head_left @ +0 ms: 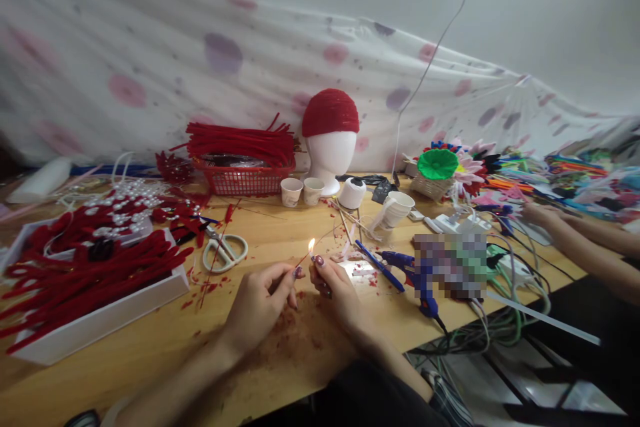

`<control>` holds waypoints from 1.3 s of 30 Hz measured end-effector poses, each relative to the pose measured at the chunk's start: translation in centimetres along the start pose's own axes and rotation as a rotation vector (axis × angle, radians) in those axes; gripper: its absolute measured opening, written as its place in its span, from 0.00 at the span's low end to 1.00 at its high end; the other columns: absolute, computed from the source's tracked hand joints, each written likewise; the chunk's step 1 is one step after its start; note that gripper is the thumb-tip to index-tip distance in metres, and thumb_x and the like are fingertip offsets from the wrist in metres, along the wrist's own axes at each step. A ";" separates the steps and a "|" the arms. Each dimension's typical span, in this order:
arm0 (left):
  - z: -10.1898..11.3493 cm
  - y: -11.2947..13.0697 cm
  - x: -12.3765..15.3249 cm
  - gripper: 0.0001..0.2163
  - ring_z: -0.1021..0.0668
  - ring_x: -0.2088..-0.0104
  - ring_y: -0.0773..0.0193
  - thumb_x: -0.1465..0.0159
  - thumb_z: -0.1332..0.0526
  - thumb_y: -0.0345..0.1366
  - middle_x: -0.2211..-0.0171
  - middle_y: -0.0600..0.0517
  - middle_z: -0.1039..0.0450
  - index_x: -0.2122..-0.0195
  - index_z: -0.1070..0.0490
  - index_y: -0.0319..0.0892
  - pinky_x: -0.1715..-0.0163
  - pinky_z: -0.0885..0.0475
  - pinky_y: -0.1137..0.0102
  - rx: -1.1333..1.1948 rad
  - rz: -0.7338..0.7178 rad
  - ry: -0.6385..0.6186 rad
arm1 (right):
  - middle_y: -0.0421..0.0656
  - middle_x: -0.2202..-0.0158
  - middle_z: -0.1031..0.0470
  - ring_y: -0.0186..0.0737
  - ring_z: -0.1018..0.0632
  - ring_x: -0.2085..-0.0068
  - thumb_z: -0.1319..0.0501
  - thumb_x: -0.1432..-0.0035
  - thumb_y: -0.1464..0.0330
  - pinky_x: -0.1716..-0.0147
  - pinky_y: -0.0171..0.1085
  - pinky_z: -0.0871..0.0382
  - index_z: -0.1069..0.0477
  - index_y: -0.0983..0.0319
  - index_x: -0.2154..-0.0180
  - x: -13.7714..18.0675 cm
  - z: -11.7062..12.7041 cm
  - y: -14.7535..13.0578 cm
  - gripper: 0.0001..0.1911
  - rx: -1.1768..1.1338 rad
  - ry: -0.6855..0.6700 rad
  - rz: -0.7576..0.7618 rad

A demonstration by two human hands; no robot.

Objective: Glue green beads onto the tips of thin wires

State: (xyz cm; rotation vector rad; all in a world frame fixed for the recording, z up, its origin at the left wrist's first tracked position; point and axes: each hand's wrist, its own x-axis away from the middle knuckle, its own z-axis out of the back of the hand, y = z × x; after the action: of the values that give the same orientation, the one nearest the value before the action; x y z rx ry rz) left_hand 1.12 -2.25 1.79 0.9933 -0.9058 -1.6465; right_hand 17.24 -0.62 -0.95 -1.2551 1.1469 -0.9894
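Observation:
My left hand (263, 300) pinches a thin reddish stem (302, 261) between thumb and fingers. Its tip reaches up to a small yellow flame (311, 245). That flame rises from a lighter (313, 258), mostly hidden inside my closed right hand (336, 285), with the thumb on its top. Both hands are close together above the wooden table (280, 360), which is strewn with red scraps. White-handled scissors (225, 255) lie to the left of my hands, with a thin red strand across them.
A white box (115, 310) of red fuzzy stems stands left. Behind are a red basket (245, 180), a foam head (331, 153) with a red covering, and paper cups (291, 193). On the right lie a blue glue gun (425, 287), cables and another person's arm (575, 233).

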 end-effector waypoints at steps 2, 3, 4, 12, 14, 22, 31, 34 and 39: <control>0.0 0.0 0.0 0.12 0.29 0.82 0.68 0.35 0.46 0.41 0.83 0.57 0.28 0.69 0.26 0.42 0.79 0.37 0.75 0.003 0.001 0.001 | 0.35 0.80 0.47 0.32 0.46 0.77 0.46 0.40 0.53 0.77 0.36 0.55 0.42 0.60 0.79 -0.1 0.0 0.0 0.23 -0.013 -0.010 -0.005; 0.0 -0.1 -0.1 0.12 0.28 0.81 0.68 0.35 0.46 0.41 0.83 0.57 0.28 0.69 0.26 0.42 0.78 0.36 0.75 0.002 -0.003 -0.001 | 0.35 0.80 0.48 0.32 0.47 0.78 0.46 0.40 0.53 0.78 0.36 0.56 0.42 0.60 0.79 -0.1 0.1 0.0 0.23 -0.038 -0.008 -0.022; 0.0 -0.1 -0.1 0.13 0.28 0.81 0.68 0.35 0.46 0.41 0.82 0.57 0.28 0.70 0.27 0.42 0.77 0.36 0.75 -0.002 -0.010 -0.001 | 0.34 0.80 0.49 0.31 0.48 0.79 0.45 0.41 0.52 0.78 0.36 0.58 0.42 0.60 0.79 -0.2 0.1 0.1 0.22 -0.075 0.000 -0.046; -0.3 -0.6 -0.2 0.15 0.25 0.77 0.67 0.36 0.45 0.43 0.78 0.54 0.24 0.74 0.26 0.42 0.73 0.33 0.75 -0.002 -0.015 0.038 | 0.32 0.81 0.51 0.28 0.52 0.81 0.40 0.48 0.53 0.80 0.35 0.63 0.41 0.61 0.78 -0.7 0.4 0.0 0.20 -0.358 0.208 -0.153; -0.3 -0.7 -0.2 0.16 0.25 0.77 0.67 0.36 0.45 0.44 0.79 0.54 0.24 0.74 0.26 0.41 0.74 0.34 0.75 -0.005 -0.013 0.038 | 0.31 0.81 0.51 0.28 0.52 0.81 0.40 0.50 0.54 0.81 0.35 0.63 0.42 0.60 0.78 -0.9 0.5 0.0 0.19 -0.421 0.280 -0.166; -0.3 -0.7 0.0 0.16 0.25 0.77 0.67 0.36 0.45 0.43 0.79 0.54 0.23 0.75 0.25 0.42 0.74 0.34 0.75 -0.045 -0.020 0.015 | 0.31 0.82 0.52 0.28 0.53 0.81 0.41 0.47 0.52 0.81 0.35 0.64 0.47 0.59 0.78 -1.2 0.7 -0.1 0.23 -0.361 0.272 -0.139; -0.3 -1.2 -0.3 0.10 0.22 0.75 0.67 0.37 0.43 0.38 0.77 0.55 0.21 0.67 0.22 0.42 0.72 0.31 0.76 -0.087 -0.133 0.146 | 0.33 0.82 0.51 0.28 0.50 0.81 0.46 0.41 0.50 0.81 0.35 0.61 0.46 0.60 0.80 -0.2 0.8 1.0 0.25 -0.164 -0.098 0.058; -0.3 -1.4 -0.1 0.09 0.21 0.74 0.67 0.37 0.42 0.36 0.75 0.55 0.20 0.67 0.22 0.42 0.71 0.30 0.76 -0.121 -0.217 0.170 | 0.33 0.81 0.51 0.28 0.49 0.80 0.43 0.42 0.51 0.81 0.35 0.59 0.45 0.60 0.80 0.0 0.8 0.9 0.24 -0.137 -0.097 0.075; -0.3 -1.5 0.0 0.09 0.20 0.74 0.67 0.37 0.42 0.34 0.75 0.55 0.20 0.66 0.21 0.42 0.72 0.30 0.77 -0.135 -0.251 0.182 | 0.33 0.80 0.45 0.29 0.43 0.77 0.33 0.49 0.59 0.77 0.33 0.51 0.41 0.61 0.78 0.2 0.2 -0.1 0.20 0.015 0.058 0.066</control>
State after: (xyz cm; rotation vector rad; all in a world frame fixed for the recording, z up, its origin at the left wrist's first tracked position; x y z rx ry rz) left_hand 0.90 -1.94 0.34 1.1778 -0.5586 -1.7655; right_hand 17.45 -0.81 -0.88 -1.1759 1.2161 -0.9893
